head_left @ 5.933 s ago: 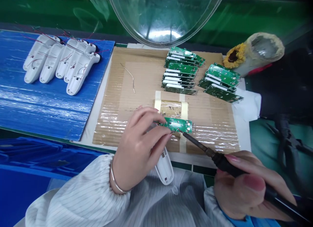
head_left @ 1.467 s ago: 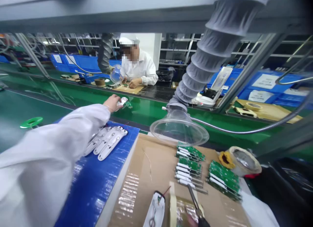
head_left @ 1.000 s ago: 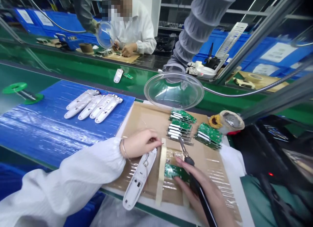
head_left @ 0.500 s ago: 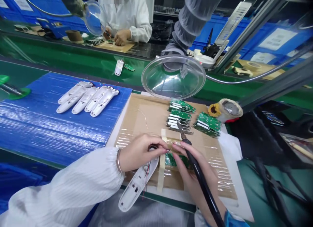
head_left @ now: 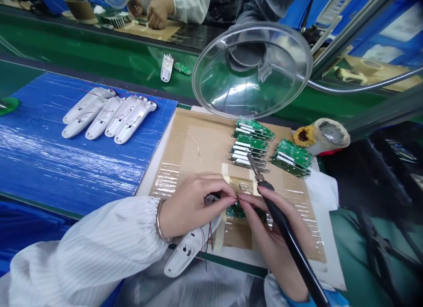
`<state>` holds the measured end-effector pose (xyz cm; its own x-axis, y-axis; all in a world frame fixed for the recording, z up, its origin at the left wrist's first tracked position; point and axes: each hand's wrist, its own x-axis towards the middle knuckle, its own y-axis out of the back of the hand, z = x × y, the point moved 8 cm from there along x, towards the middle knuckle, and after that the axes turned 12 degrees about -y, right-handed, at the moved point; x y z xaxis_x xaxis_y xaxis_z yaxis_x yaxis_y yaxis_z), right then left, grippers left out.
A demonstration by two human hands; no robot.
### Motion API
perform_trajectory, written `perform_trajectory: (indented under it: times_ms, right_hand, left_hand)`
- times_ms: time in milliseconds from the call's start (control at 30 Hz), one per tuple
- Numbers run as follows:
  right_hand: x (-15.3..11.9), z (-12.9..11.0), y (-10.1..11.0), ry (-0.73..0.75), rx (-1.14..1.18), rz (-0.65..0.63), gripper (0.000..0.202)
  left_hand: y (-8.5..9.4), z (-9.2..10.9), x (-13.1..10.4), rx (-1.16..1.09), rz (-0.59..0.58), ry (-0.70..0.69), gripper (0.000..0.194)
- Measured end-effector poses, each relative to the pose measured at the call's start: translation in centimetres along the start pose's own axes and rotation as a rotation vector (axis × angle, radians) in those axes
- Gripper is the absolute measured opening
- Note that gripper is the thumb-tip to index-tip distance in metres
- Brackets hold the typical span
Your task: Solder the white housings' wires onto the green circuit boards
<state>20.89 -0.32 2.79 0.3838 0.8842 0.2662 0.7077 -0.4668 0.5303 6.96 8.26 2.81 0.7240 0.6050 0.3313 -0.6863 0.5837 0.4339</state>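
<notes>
My left hand [head_left: 194, 205] is closed in a pinch, thumb and forefinger tips pressed on something too small to make out. My right hand [head_left: 284, 243] grips a black-handled soldering iron [head_left: 280, 216], its metal tip pointing up and away. That hand's thumb and a finger also pinch at the spot where my left fingertips meet. Right below the fingertips lies a green circuit board [head_left: 234, 211], partly covered by my hands. A white plastic housing [head_left: 187, 249] with loose red and black wires [head_left: 206, 241] rests slanted under my left hand, its upper end partly hidden.
Several green boards [head_left: 249, 142] stand in rows on the taped cardboard [head_left: 178, 155], near a thin wire [head_left: 197, 146]. Several white housings [head_left: 114, 117] lie on the blue mat [head_left: 36, 153]. A clear fume hood [head_left: 251, 78] hangs ahead. Across the bench, a co-worker's hands [head_left: 158, 12] are busy.
The view has tilted downward. My fingertips, slightly apart before, now meet above the board. The soldering iron stays in my right hand.
</notes>
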Motion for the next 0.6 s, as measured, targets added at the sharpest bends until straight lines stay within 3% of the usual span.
perform_trajectory:
  times_ms: [133, 333, 500, 600]
  right_hand:
    - [-0.1, -0.5, 0.4, 0.064, -0.039, 0.03, 0.051]
    - [-0.2, -0.6, 0.5, 0.043, -0.009, 0.025, 0.048]
    - [-0.5, -0.7, 2.0, 0.036, 0.061, 0.052, 0.041]
    - [-0.4, 0.0, 3.9, -0.008, 0.049, 0.208, 0.034]
  left_hand:
    - [-0.2, -0.2, -0.1, -0.107, 0.034, 0.049, 0.01]
    - [-0.8, -1.3, -0.8, -0.309, 0.087, 0.206, 0.014]
    - [-0.8, -1.1, -0.7, -0.242, 0.005, 0.194, 0.015]
    - [-0.5, -0.9, -0.2, -0.081, -0.11, 0.161, 0.014]
